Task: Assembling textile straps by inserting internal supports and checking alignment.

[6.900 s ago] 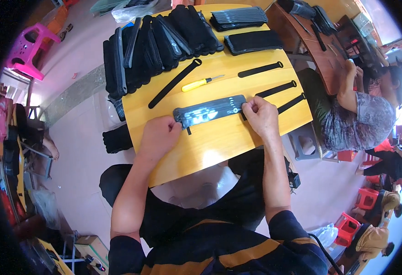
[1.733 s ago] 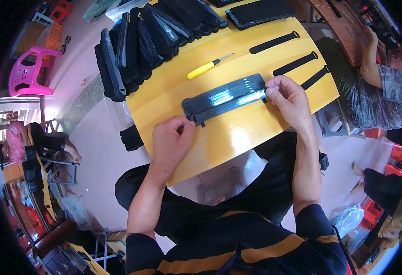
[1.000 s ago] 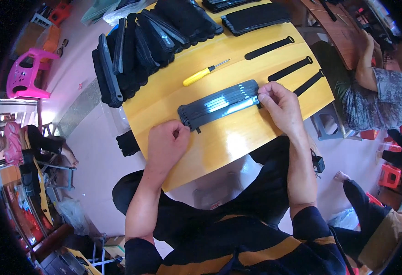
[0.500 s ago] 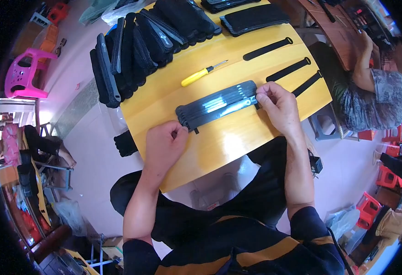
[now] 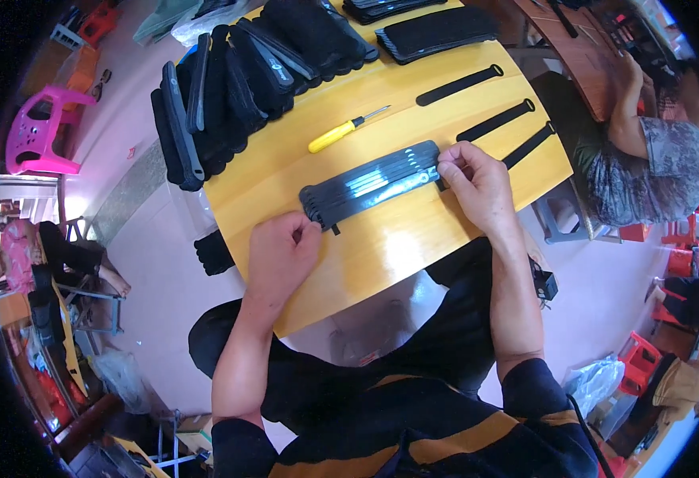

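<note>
A flat bundle of black straps (image 5: 369, 185) with a glossy, folded-looking upper side lies at a slant on the yellow wooden table (image 5: 262, 209). My left hand (image 5: 284, 259) is closed in a pinch at its near left corner, where a small black tab sticks out. At the bundle's right end my right hand (image 5: 478, 182) pinches the edge between thumb and fingers. Beyond the bundle rests a screwdriver (image 5: 335, 137) with a yellow handle. Single black straps with looped ends, such as the farthest one (image 5: 459, 85), lie to the right.
Many stacked black straps (image 5: 222, 103) crowd the table's far left, and another stack (image 5: 437, 36) sits at the far edge. To the right a person in a grey patterned shirt (image 5: 656, 171) sits at a brown table. A pink chair (image 5: 45, 131) stands on the left.
The whole view has shifted slightly to the left. Both hands keep nearly the same hold on the bundle.
</note>
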A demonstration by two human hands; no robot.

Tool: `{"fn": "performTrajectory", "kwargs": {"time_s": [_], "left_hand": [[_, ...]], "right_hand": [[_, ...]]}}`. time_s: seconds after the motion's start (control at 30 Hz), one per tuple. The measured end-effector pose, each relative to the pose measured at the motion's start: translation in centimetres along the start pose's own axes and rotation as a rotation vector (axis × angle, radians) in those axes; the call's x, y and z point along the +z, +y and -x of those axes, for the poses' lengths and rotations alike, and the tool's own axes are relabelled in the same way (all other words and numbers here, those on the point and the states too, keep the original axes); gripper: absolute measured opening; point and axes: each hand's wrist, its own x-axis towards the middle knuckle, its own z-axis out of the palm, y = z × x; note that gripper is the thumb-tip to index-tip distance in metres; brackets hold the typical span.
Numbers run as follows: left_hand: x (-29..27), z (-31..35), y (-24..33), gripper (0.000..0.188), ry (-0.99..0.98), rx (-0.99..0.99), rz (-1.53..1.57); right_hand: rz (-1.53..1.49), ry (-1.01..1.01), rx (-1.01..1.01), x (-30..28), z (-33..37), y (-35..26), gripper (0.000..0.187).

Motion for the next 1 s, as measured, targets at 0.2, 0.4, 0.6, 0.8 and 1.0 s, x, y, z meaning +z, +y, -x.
{"fn": "performTrajectory", "kwargs": {"time_s": [0.2,0.4,0.6,0.8,1.0], "left_hand": [[0.14,0.12,-0.37,0.018,-0.015,-0.053,0.034],[0.02,0.02,-0.36,0.020,-0.015,-0.029,-0.003],[-0.08,0.05,-0.47,0.020,-0.018,-0.016,0.010],[0.02,0.04,-0.47,0.020,-0.008,-0.006,-0.009],[0.12,0.06,-0.46,0.019,0.002,0.013,-0.022]], "right_hand": [[0.019,0.019,-0.016,0.16,-0.09,0.07,0.011],[0.035,0.025,-0.015,0.26,-0.17,0.07,0.011],[0.127,0.025,-0.010,0.27,-0.22,-0.57,0.011],[0.158,0.036,0.004,0.50,-0.24,-0.75,0.011],[0.183,0.055,-0.041,0.62,-0.17,-0.58,0.007]]}}
